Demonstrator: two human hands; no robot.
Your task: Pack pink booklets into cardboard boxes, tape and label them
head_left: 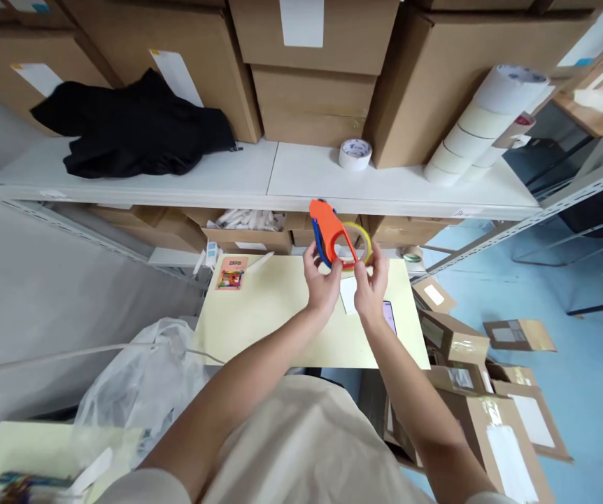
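A white shelf [301, 171] is stretched right across the view, with a pale yellow table [259, 315] parked below it, close to the wearer's body. A bunch of brown cartons [315, 105] are lined up on the shelf, and since they're boxed up, what's inside can't be seen. More cardboard boxes [469, 346] are heaped on the floor to the right, contents hidden too. A clear plastic bag [138, 378] is slumped left of the table, and nothing definite can be made out in it. Under the shelf, an open carton [275, 242] is loaded with slim white items [252, 220], too small to be named. Over the table's far edge, an orange-and-blue tape dispenser [327, 225] is held up in both hands: its lower left side is gripped by the left hand [323, 285], its lower right by the right hand [372, 287]. A yellow tape roll [367, 241] is tucked against it, though whether it's seated on a hub can't be told. Probably best if the frame is steadied firmly, the roll is kept square to it, and fingertips are kept off any cutting edge.
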